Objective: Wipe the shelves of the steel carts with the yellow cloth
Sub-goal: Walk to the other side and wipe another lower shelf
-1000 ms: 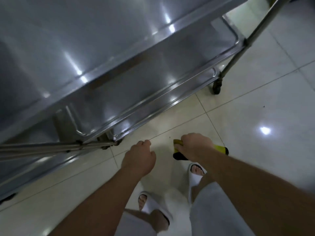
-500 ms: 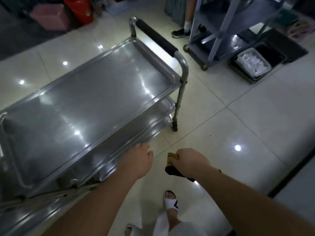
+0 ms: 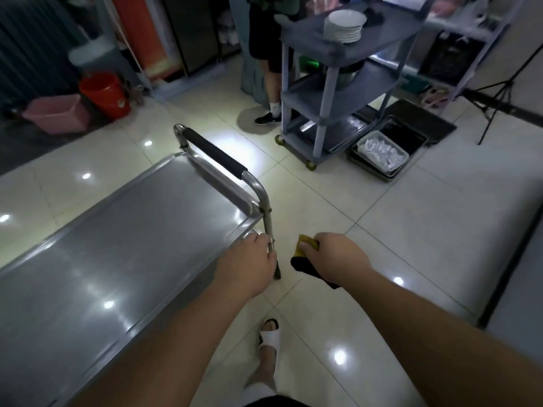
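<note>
The steel cart [image 3: 141, 236] fills the left of the view, its top shelf bare and shiny and its black-padded handle [image 3: 214, 151] at the far end. My left hand [image 3: 246, 265] is at the cart's near right corner, with the fingers curled on the upright post [image 3: 271, 230]. Just right of the post, over the floor, my right hand [image 3: 338, 259] grips the yellow cloth [image 3: 305, 245]. The cloth's black underside hangs below my fingers. The lower shelves are hidden under the top shelf.
A grey plastic cart [image 3: 338, 92] with a stack of white plates [image 3: 343, 24] stands ahead, and a person [image 3: 270, 54] stands beside it. Black trays [image 3: 382, 151] lie on the floor by it. A red bucket [image 3: 102, 95], a pink bin [image 3: 58, 116] and a tripod [image 3: 499, 92] line the edges.
The view has risen from the cart's lower shelves to its top shelf. My left hand has gone from hanging free to the corner post. My right hand still holds the cloth.
</note>
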### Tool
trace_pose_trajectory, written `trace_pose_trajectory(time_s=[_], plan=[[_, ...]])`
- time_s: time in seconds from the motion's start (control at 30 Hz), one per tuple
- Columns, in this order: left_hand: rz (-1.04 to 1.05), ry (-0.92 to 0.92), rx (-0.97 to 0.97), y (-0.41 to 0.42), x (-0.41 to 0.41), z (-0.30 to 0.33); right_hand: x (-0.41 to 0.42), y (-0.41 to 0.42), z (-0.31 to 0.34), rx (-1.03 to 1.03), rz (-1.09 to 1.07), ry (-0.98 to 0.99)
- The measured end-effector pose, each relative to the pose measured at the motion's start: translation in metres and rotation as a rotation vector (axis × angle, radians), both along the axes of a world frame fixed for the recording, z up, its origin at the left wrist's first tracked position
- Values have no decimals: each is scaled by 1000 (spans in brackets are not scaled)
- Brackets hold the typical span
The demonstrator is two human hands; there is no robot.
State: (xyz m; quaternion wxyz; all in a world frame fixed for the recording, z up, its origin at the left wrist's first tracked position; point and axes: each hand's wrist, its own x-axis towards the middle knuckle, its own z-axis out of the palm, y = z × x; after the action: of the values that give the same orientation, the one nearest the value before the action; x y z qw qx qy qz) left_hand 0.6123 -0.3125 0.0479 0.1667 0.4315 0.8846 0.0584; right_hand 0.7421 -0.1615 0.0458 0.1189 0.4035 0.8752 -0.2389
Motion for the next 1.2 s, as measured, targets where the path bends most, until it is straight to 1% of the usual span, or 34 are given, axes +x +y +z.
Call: trace_pose_trajectory(time_s=[0.07,0.23,0.33,0.47,0.6,0.73,0.9,1.03,1.13,1.2], plan=[[-39,36,10,36,-16,5,-11,28,8,15,-31,0],[-155,32,6,128,-55,17,-36,104,39,74,-125,-9],[-222,61,5,185,-73,26,-43,149,54,102,-198,21],[-282,63,-9,255,-84,35,-46,207,63,122,-272,39],[-292,88,-14,328,-93,37,-53,276,61,116,-289,37],[-231,114,-13,410,-102,32,-68,359,58,144,-223,37],[-79,95,-8,484,-108,42,-86,459,71,144,-114,3],[52,78,6,505,-128,46,-124,511,74,148,-1,-10],[155,80,-48,506,-153,41,-163,527,70,84,101,15],[215,84,-76,506,-172,38,-193,531,65,76,187,-13]])
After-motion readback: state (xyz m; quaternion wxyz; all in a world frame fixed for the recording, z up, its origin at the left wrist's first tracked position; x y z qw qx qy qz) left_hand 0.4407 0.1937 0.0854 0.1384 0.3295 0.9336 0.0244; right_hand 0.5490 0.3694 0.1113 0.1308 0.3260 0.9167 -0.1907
